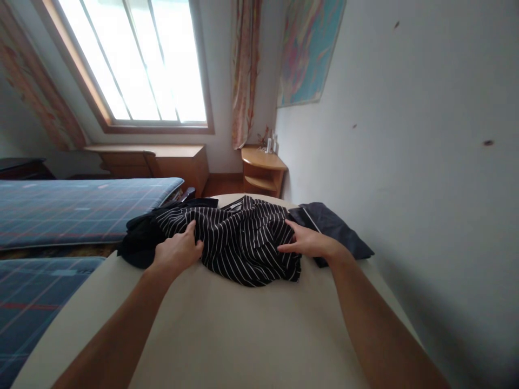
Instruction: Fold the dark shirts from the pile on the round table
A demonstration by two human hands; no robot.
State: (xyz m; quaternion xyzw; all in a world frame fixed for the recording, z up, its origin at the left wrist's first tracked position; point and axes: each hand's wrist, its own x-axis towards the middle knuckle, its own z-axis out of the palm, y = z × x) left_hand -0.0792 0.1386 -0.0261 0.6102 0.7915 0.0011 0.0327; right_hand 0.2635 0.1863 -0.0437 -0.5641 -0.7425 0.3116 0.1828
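A black shirt with white stripes [235, 243] lies rumpled on a cream-coloured surface [243, 335], its collar toward the far edge. At the shirt's left side is my left hand [180, 248], thumb and index finger apart. My right hand [306, 239] reaches the shirt's right side, also with thumb and fingers spread. Both hands appear to touch or hover just over the cloth; no grip shows. Black clothing [141, 243] is heaped left of the shirt. To the right, partly behind my right hand, lies a dark grey folded garment [334, 229].
Blue plaid mattresses [81, 210] are on the left. A wooden desk [182, 151] stands under the window, and a rounded corner shelf [263, 158] holds small items at the far end. The white wall [425, 189] runs close along the right.
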